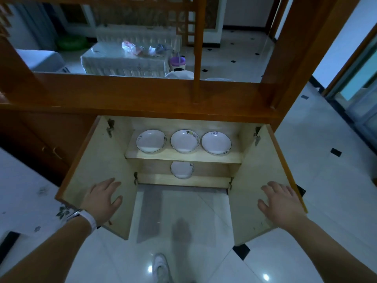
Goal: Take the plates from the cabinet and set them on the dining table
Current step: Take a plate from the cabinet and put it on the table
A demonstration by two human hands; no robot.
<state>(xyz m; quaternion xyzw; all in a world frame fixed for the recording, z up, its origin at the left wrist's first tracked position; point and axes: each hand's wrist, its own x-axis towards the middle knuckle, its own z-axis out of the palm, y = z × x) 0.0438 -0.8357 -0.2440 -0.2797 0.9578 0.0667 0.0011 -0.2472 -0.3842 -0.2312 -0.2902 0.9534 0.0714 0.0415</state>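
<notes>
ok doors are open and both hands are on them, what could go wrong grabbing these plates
The three plates on the upper shelf sit close together: left plate, middle plate, right plate. Lifting one may knock its neighbour. The lower plate sits partly hidden under that shelf, so it may clip the shelf edge. The tiled floor looks hard; a dropped plate would likely break.

The cabinet stands open, both doors swung wide, its inside pale wood. Three white plates sit in a row on the upper shelf, each flat and face up, apart from one another. The left plate has a thin dark rim and a small mark near its left edge. The middle plate carries a floral pattern at its upper right. The right plate is dark-rimmed with a small mark near its top. A fourth plate, white with a small dark motif at right, lies on the lower shelf, below the middle one, partly hidden by the upper shelf's front edge.
</notes>
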